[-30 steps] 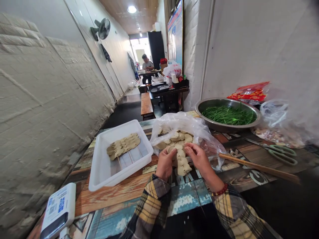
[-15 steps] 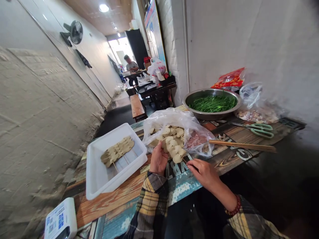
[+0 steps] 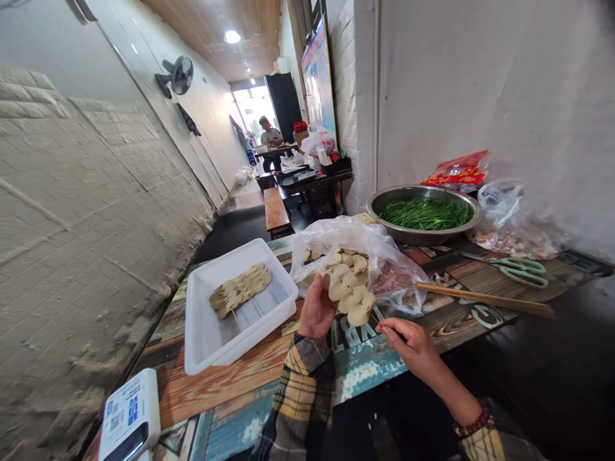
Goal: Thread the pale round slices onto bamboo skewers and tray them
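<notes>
My left hand [image 3: 318,308] is closed on the upper end of a row of thin, beige, round slices [image 3: 357,306] threaded on a stick; its fingers are partly hidden behind them. My right hand [image 3: 408,342] pinches the bare lower end of that wooden skewer [image 3: 375,318]. Just behind the hands, a clear plastic bag [image 3: 331,234] lies open with more beige slices [image 3: 350,261] in it. To the left, a white plastic tub [image 3: 202,346] holds several finished-looking skewers of the same slices [image 3: 240,289], lying side by side.
A steel bowl [image 3: 377,221] of green chives stands at the back right, near bagged food [image 3: 519,234]. Green-handled scissors [image 3: 523,272] and a bundle of bare skewers [image 3: 485,299] lie on the right. A white box-shaped device [image 3: 129,410] is front left. A person [image 3: 270,133] sits far back.
The view has swung a little, so everything sits farther right and slightly lower. Both hands keep their hold on the skewer, whose slices now face the camera more flatly.
</notes>
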